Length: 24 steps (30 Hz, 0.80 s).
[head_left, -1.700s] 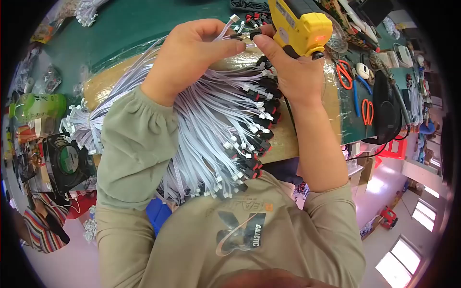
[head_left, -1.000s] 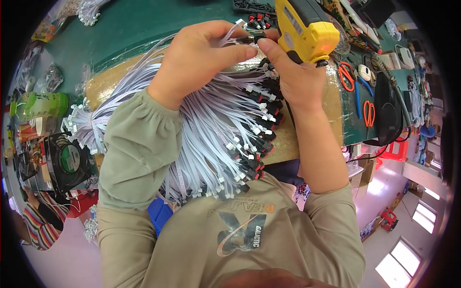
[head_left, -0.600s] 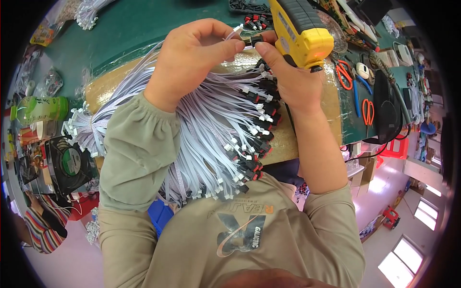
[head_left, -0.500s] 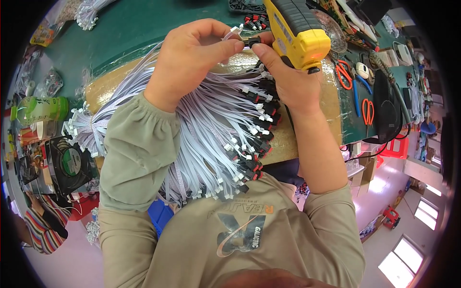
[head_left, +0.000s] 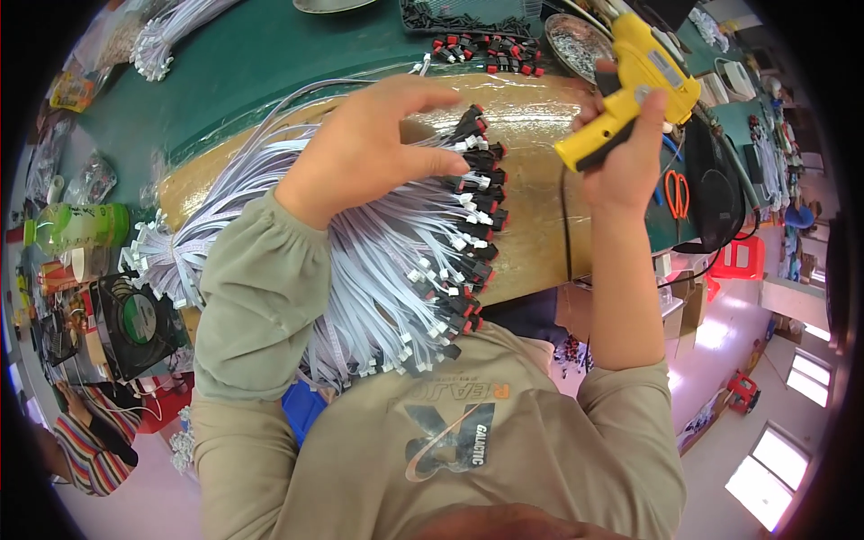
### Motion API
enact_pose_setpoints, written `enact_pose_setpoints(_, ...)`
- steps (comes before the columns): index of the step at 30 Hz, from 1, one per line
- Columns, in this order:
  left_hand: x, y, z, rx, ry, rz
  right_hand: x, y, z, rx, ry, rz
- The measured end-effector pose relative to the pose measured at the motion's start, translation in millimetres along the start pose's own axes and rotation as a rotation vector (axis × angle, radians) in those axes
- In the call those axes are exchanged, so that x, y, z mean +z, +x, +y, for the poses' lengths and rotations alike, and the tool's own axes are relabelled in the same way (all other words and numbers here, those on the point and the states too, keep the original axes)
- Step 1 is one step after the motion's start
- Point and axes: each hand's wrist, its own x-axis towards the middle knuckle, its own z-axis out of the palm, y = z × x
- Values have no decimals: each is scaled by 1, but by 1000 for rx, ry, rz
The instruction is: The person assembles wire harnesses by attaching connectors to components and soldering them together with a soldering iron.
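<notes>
My left hand (head_left: 373, 148) hovers over the far part of a fanned bundle of white cables (head_left: 387, 234), thumb and fingers spread apart with nothing visible between them. Small white plugs and black-and-red connectors (head_left: 477, 256) line the right ends of these cables. Off to the right, my right hand (head_left: 625, 166) is wrapped round the handle of a yellow and black glue gun (head_left: 652, 67). Its body points up and away from the cables. The bundle's left ends gather in a cluster of white plugs (head_left: 166, 256).
Brown cardboard (head_left: 531, 207) lies beneath the cables on the green table (head_left: 261, 54). Loose black-and-red connectors (head_left: 513, 58) sit beyond it, beside a black tray (head_left: 468, 20) and a metal dish (head_left: 576, 45). Orange-handled scissors (head_left: 677, 193) lie right; a fan (head_left: 135, 315) stands left.
My right hand has swung right with the glue gun, turning it. My left hand has let go of the small black connector and opened over the cables.
</notes>
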Motion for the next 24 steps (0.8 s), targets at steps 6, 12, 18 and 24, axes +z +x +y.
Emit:
enact_pose_setpoints(6,-7,4,-25,-101,488,194,-49,-6,-10,1,-242,537)
enact_pose_setpoints(12,-4,4,-34,-60,735,139,-79,-8,-21,230,-358,497)
enact_pose_setpoints(18,-4,5,-37,32,712,117,-80,-5,-27,303,-351,490)
enact_pose_setpoints(24,-6,6,-27,-46,394,298,-82,-15,-46,469,-396,441)
